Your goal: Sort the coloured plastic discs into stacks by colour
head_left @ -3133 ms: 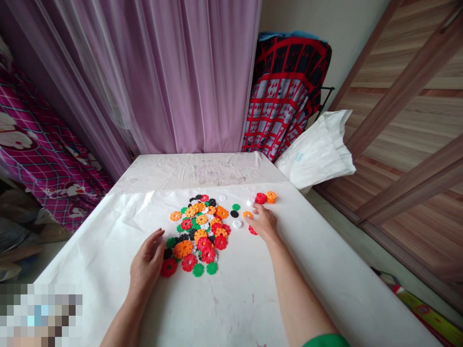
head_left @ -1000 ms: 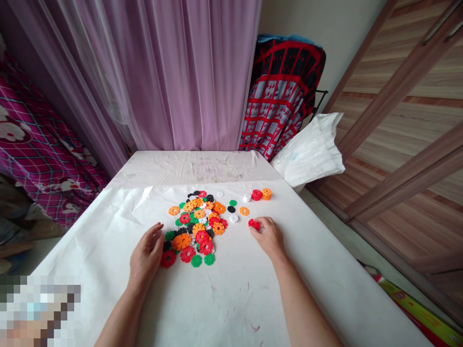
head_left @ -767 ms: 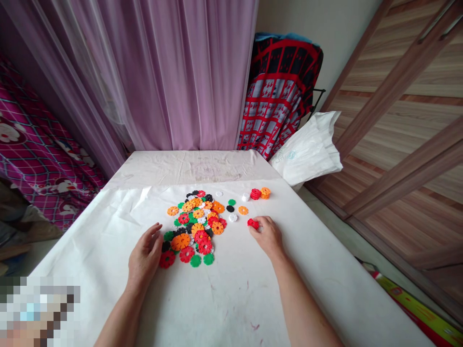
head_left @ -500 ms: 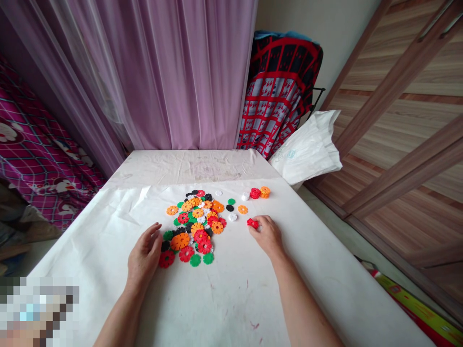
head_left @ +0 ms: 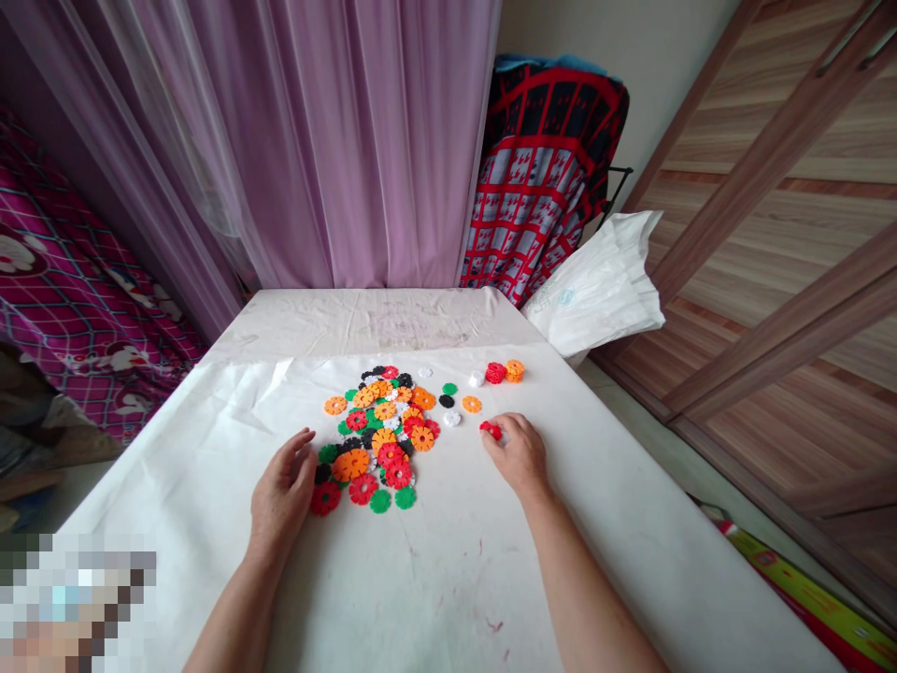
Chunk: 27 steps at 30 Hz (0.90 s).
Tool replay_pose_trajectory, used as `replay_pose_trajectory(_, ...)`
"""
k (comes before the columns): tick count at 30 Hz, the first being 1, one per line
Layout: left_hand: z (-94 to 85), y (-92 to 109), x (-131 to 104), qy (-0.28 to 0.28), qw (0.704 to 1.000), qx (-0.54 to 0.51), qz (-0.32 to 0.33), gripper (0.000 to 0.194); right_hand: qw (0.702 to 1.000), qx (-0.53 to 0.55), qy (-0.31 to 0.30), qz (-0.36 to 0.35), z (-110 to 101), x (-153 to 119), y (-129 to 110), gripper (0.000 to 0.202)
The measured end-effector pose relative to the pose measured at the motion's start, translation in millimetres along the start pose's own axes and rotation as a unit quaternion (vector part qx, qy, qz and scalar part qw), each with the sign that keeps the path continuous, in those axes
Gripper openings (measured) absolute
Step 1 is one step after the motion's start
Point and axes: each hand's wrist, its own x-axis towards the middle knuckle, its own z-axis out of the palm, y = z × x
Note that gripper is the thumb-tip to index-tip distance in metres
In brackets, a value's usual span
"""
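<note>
A heap of flower-shaped plastic notched discs (head_left: 385, 436) in red, orange, green, black and white lies on the white-covered table (head_left: 434, 579). My left hand (head_left: 284, 484) rests at the heap's left edge, its fingers loosely curved and apart, with nothing visible in it. Close to its fingertips is a red disc (head_left: 325, 498). To the right of the heap, my right hand (head_left: 517, 452) pinches a red notched disc (head_left: 491, 430) between thumb and fingers, low over the table. Whether more than one disc is in that grip, I cannot tell.
Beyond my right hand stand an orange stack (head_left: 514, 371), a red stack (head_left: 495, 373) and white discs (head_left: 476, 379). Loose discs (head_left: 472, 405) lie between heap and stacks. A white bag (head_left: 599, 285) is at the table's right edge; a purple curtain (head_left: 364, 150) hangs behind.
The view has shifted very slightly. Both hands keep nearly the same place, and the red disc stays in my right hand.
</note>
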Motion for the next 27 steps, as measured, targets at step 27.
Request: replay_pose_trajectory(27,2.6,-6.0,1.8,0.005,1.0,0.002,0.027,0.036,0.991,0.03,-0.07,-0.112,36.1,-25.8,-81.2,0.018)
